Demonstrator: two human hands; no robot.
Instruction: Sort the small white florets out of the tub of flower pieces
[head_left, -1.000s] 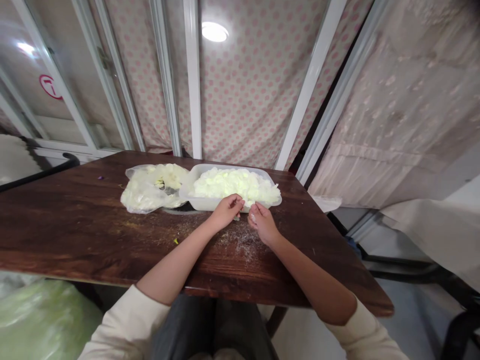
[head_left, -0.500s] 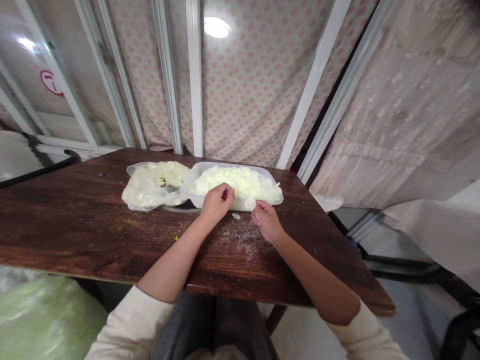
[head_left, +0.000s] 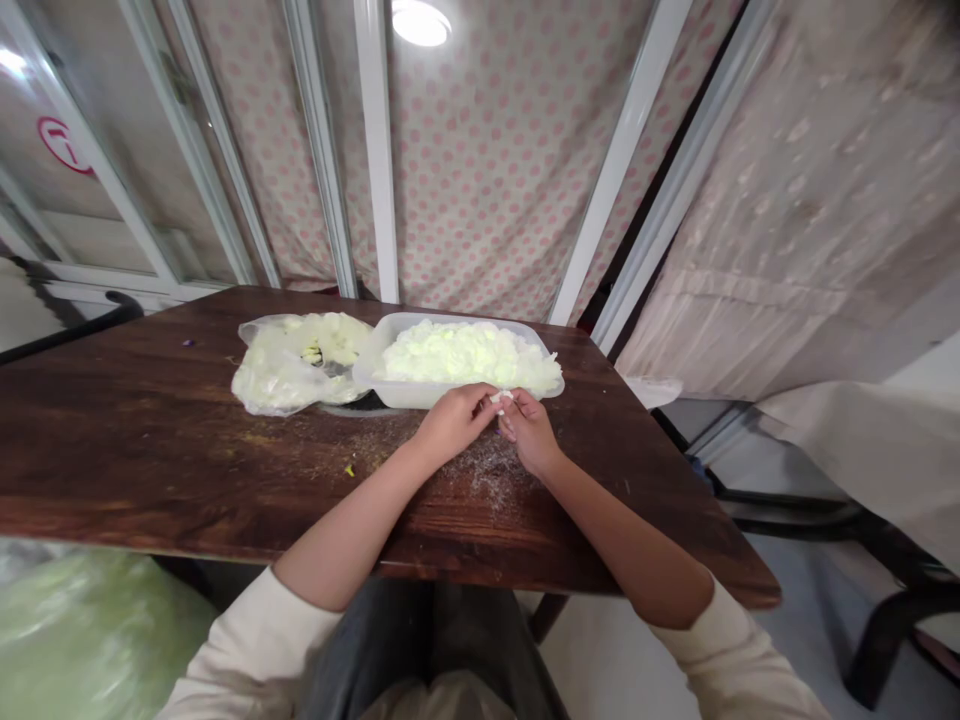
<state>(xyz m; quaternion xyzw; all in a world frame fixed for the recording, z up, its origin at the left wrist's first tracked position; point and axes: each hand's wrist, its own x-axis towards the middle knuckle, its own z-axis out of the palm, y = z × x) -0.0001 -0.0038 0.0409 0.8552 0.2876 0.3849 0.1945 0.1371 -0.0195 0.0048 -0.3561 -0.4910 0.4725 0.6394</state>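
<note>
A small white piece is pinched between the fingertips of my left hand and my right hand, which meet at the front edge of a translucent plastic tub. Pale yellow-white pieces are heaped inside the tub. Left of it lies an open clear plastic bag with more pale pieces in it. The fingers of both hands are closed.
The dark wooden table carries scattered whitish crumbs and a tiny yellow scrap. A large greenish plastic bag stands below at the left. Black metal chair parts are at the right.
My left hand has moved right to meet my right hand, and its fingers now touch the white piece that my right hand held. The view has shifted slightly.
</note>
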